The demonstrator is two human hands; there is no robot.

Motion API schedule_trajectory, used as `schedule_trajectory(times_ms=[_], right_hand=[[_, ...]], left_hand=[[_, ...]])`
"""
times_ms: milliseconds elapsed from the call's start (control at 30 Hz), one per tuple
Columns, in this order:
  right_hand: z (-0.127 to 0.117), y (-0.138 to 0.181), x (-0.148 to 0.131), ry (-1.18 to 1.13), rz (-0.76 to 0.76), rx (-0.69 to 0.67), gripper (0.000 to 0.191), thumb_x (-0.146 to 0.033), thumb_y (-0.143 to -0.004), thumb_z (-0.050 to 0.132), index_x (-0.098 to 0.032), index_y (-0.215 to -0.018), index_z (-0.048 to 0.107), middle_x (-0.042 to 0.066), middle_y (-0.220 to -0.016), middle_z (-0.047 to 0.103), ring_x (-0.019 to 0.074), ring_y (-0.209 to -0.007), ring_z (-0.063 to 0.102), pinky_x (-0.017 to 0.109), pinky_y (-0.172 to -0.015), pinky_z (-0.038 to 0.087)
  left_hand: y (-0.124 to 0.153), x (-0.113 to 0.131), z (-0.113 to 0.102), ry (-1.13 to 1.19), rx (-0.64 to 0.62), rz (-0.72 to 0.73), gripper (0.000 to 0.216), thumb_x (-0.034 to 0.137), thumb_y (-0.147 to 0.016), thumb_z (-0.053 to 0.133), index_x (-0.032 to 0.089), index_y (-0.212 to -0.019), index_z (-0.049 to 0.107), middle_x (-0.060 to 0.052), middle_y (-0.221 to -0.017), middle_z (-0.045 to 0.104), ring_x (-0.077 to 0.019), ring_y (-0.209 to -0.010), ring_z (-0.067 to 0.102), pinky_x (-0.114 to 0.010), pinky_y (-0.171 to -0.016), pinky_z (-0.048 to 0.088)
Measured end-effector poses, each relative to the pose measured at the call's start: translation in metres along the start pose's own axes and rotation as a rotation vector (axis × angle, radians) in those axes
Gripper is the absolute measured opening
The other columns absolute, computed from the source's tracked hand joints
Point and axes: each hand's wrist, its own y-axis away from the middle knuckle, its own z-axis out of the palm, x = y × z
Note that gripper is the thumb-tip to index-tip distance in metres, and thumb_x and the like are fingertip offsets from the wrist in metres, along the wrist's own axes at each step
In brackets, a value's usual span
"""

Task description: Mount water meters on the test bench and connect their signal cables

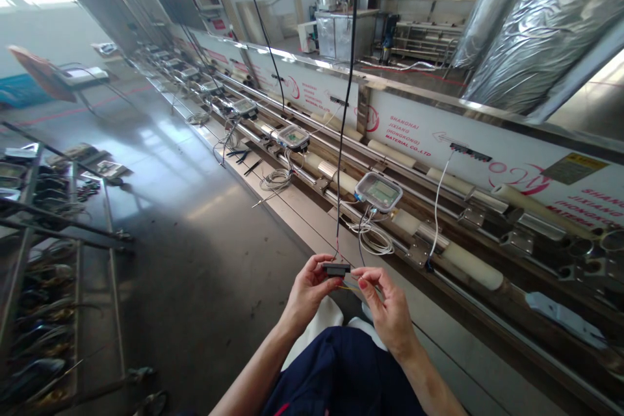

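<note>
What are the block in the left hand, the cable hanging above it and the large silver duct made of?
Block: probably plastic, dark and matte, with crisp, moulded-looking edges.
Cable: likely a rubber or plastic sheath, black, smooth, gently curved.
Duct: foil-like outer wrap, shiny and crinkled; what lies beneath is hidden.

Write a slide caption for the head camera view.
Left fingers hold a small black rectangular block; right fingers are at a thin yellow wire beside it.

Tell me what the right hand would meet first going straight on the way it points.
Probably the black block held in the left hand, just ahead of the right hand; depth between them is hard to judge.
</note>
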Motion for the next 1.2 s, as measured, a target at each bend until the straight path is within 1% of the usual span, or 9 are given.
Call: schedule_trajectory(times_ms=[100,200,367,533,667,767,867,1067,1200], right_hand=[[0.001,0.003,0.001,-0.004,0.012,-0.045,0.02,-0.039,-0.089,0.047,-0.021,-0.085,0.055,0.004,-0.079,0.068,0.0158,-0.075,0.063,0.026,-0.071,0.047],[0.002,0.004,0.002,0.004,0.031,-0.075,0.02,-0.039,-0.089,0.046,-0.021,-0.084,0.051,0.0,-0.067,0.064,0.0133,-0.062,0.059,0.023,-0.061,0.044],[0.005,0.002,0.0,0.06,0.049,-0.042,0.02,-0.039,-0.09,0.043,-0.021,-0.084,0.048,-0.004,-0.055,0.056,0.0107,-0.051,0.053,0.021,-0.053,0.04],[0.008,-0.002,-0.007,0.099,0.055,-0.011,0.02,-0.039,-0.089,0.045,-0.021,-0.08,0.048,-0.005,-0.053,0.053,0.01,-0.047,0.051,0.021,-0.05,0.038],[0.011,-0.006,-0.012,0.109,0.049,-0.013,0.02,-0.038,-0.088,0.046,-0.021,-0.079,0.048,-0.004,-0.053,0.054,0.0102,-0.047,0.052,0.021,-0.05,0.039],[0.011,-0.009,-0.015,0.122,0.033,-0.006,0.02,-0.038,-0.088,0.046,-0.021,-0.078,0.049,-0.003,-0.056,0.056,0.0106,-0.049,0.053,0.021,-0.05,0.039],[0.011,-0.011,-0.018,0.136,0.021,0.002,0.019,-0.037,-0.087,0.047,-0.021,-0.077,0.048,-0.002,-0.058,0.058,0.0107,-0.05,0.054,0.021,-0.051,0.039],[0.012,-0.013,-0.02,0.134,0.011,0.021,0.018,-0.036,-0.086,0.049,-0.021,-0.075,0.047,-0.004,-0.055,0.056,0.0098,-0.048,0.052,0.02,-0.048,0.038],[0.013,-0.013,-0.018,0.126,0.024,0.015,0.018,-0.035,-0.086,0.049,-0.021,-0.075,0.047,-0.004,-0.055,0.055,0.0093,-0.047,0.051,0.019,-0.047,0.037]], left_hand=[[-0.002,0.002,-0.006,-0.05,0.041,0.04,0.042,0.027,-0.067,0.074,0.014,-0.102,0.055,-0.008,-0.096,0.064,-0.0176,-0.087,0.06,-0.028,-0.078,0.049],[-0.002,0.006,-0.01,-0.084,0.067,0.046,0.034,0.028,-0.07,0.072,0.014,-0.097,0.058,-0.007,-0.098,0.064,-0.0163,-0.088,0.06,-0.027,-0.081,0.049],[0.0,0.012,0.0,-0.043,0.058,0.06,0.038,0.031,-0.071,0.07,0.015,-0.098,0.049,-0.007,-0.097,0.066,-0.0175,-0.087,0.063,-0.03,-0.082,0.05],[0.002,0.013,0.014,-0.063,0.139,0.105,0.042,0.036,-0.073,0.067,0.017,-0.1,0.039,-0.007,-0.093,0.066,-0.0171,-0.083,0.064,-0.032,-0.081,0.05],[0.003,0.012,0.021,-0.056,0.118,0.116,0.04,0.035,-0.079,0.059,0.018,-0.103,0.033,-0.007,-0.093,0.064,-0.0173,-0.079,0.064,-0.036,-0.078,0.052],[0.003,0.007,0.023,-0.044,0.109,0.144,0.042,0.029,-0.078,0.061,0.02,-0.106,0.031,-0.004,-0.091,0.063,-0.0157,-0.083,0.063,-0.032,-0.08,0.05],[0.002,0.005,0.024,-0.051,0.121,0.16,0.045,0.027,-0.077,0.063,0.02,-0.108,0.032,-0.004,-0.092,0.063,-0.0145,-0.087,0.062,-0.028,-0.081,0.049],[0.004,0.012,0.027,-0.051,0.157,0.129,0.038,0.027,-0.074,0.068,0.018,-0.096,0.037,-0.007,-0.095,0.066,-0.0164,-0.086,0.063,-0.028,-0.08,0.049],[0.005,0.014,0.028,-0.055,0.168,0.143,0.037,0.025,-0.074,0.068,0.017,-0.094,0.039,-0.007,-0.095,0.066,-0.0152,-0.086,0.064,-0.027,-0.08,0.049]])
